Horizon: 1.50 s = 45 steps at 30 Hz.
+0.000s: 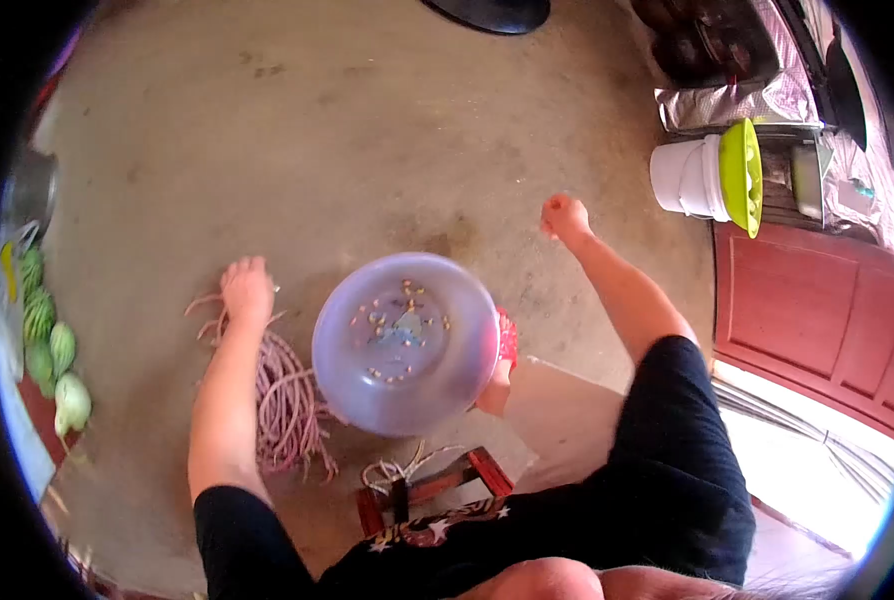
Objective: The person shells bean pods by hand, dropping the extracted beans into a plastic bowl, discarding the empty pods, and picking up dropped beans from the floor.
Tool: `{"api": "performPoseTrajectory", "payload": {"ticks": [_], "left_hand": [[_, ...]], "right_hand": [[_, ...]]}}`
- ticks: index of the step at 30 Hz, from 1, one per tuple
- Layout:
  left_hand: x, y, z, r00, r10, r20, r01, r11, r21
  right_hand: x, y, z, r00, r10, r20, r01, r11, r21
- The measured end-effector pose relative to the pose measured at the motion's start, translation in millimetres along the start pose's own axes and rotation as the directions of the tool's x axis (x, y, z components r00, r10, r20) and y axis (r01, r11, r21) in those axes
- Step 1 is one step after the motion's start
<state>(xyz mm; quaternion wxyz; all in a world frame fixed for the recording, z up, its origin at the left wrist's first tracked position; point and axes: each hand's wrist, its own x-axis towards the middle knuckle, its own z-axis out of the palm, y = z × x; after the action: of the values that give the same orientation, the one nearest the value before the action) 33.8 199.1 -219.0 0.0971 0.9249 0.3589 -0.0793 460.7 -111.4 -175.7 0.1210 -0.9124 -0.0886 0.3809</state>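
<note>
My left hand (248, 289) is over the far end of a pile of long, thin pinkish-purple beans (289, 405) on the floor. Its fingers look curled downward, and what they hold, if anything, is hidden; a small pale speck shows at its right edge. Stretched out to the right, my right hand (565, 217) is closed above bare floor, its contents too small to make out. Between my arms stands a translucent lavender basin (342, 300) with several small bean pieces (404, 325) scattered over its bottom.
A small red wooden stool (487, 470) with a cord is close to my body. Green gourds or melons (59, 350) lie along the left. At right are a white bucket (685, 175), a lime-green basin (739, 180) and a reddish door panel (807, 325). A dark round object (492, 12) lies at the top.
</note>
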Motion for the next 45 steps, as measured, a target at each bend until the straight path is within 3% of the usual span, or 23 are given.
{"api": "performPoseTrajectory", "payload": {"ticks": [2, 3, 6, 9, 13, 15, 18, 20, 21, 22, 23, 27, 29, 32, 35, 39, 41, 45], "left_hand": [[4.5, -5.8, 18.1, 0.999, 0.028, 0.039, -0.027, 1.000, -0.012], [3.6, -6.4, 20.9, 0.998, 0.046, 0.030, -0.045, 0.999, -0.030], [0.5, -10.7, 25.0, 0.985, 0.173, 0.019, -0.172, 0.984, -0.036], [1.6, -13.5, 23.6, 0.978, 0.209, -0.029, -0.210, 0.975, -0.074], [9.7, -12.3, 14.4, 0.976, 0.216, -0.022, -0.217, 0.966, -0.139], [12.7, -15.9, 17.9, 0.971, 0.237, -0.016, -0.236, 0.953, -0.189], [20.8, -21.4, 21.5, 0.978, 0.204, -0.046, -0.209, 0.944, -0.257], [29.3, -23.9, 27.6, 0.989, 0.127, -0.073, -0.147, 0.890, -0.432], [34.2, -25.7, 27.1, 0.991, 0.114, -0.076, -0.136, 0.891, -0.434], [38.3, -27.0, 26.2, 0.999, 0.051, 0.013, -0.037, 0.851, -0.523], [41.3, -27.3, 26.1, 0.994, -0.001, 0.107, 0.065, 0.797, -0.600], [44.2, -27.3, 29.7, 0.991, -0.033, 0.130, 0.103, 0.808, -0.580], [45.7, -26.0, 28.6, 0.994, -0.023, 0.104, 0.077, 0.829, -0.555], [47.3, -25.5, 29.5, 0.996, -0.011, 0.085, 0.056, 0.838, -0.542], [45.9, -24.4, 32.2, 1.000, -0.005, 0.024, 0.017, 0.849, -0.528], [46.5, -23.1, 28.2, 0.999, 0.014, -0.031, -0.028, 0.856, -0.516], [45.6, -21.6, 30.9, 0.999, 0.009, -0.035, -0.025, 0.858, -0.514], [44.3, -23.6, 32.8, 1.000, -0.002, -0.018, -0.007, 0.867, -0.498]], "right_hand": [[63.2, 18.0, 10.7, 0.927, -0.187, -0.326, 0.092, 0.954, -0.284], [78.2, 19.3, 17.1, 0.930, -0.170, -0.326, 0.072, 0.954, -0.290], [91.1, 6.8, 41.3, 0.879, -0.316, -0.357, 0.196, 0.922, -0.334], [91.8, 0.4, 49.8, 0.867, -0.280, -0.411, 0.115, 0.917, -0.382], [98.9, -4.6, 40.9, 0.875, -0.359, -0.324, 0.170, 0.855, -0.490], [104.5, -13.6, 39.8, 0.936, -0.254, -0.243, 0.046, 0.775, -0.630], [101.9, -24.9, 33.5, 0.942, -0.310, -0.128, 0.116, 0.658, -0.744], [116.4, -37.3, 30.5, 0.920, -0.361, -0.152, 0.151, 0.684, -0.714], [122.6, -44.5, 31.3, 0.902, -0.390, -0.183, 0.170, 0.713, -0.680], [122.3, -74.1, 28.5, 0.890, -0.400, -0.218, 0.238, 0.815, -0.528], [125.9, -107.6, 29.0, 0.869, -0.440, -0.227, 0.301, 0.833, -0.464], [142.7, -252.1, 53.5, 0.791, -0.567, -0.231, 0.510, 0.819, -0.262], [169.9, -298.1, 77.2, 0.653, -0.715, -0.249, 0.572, 0.682, -0.456], [176.5, -343.8, 100.0, 0.650, -0.730, -0.212, 0.547, 0.643, -0.536], [185.3, -350.9, 112.5, 0.649, -0.750, -0.126, 0.503, 0.548, -0.668], [195.4, -352.7, 114.3, 0.653, -0.742, -0.151, 0.507, 0.576, -0.641], [192.9, -356.3, 113.4, 0.676, -0.734, -0.059, 0.486, 0.505, -0.713], [171.5, -354.1, 107.0, 0.657, -0.753, -0.049, 0.477, 0.464, -0.746]]}}
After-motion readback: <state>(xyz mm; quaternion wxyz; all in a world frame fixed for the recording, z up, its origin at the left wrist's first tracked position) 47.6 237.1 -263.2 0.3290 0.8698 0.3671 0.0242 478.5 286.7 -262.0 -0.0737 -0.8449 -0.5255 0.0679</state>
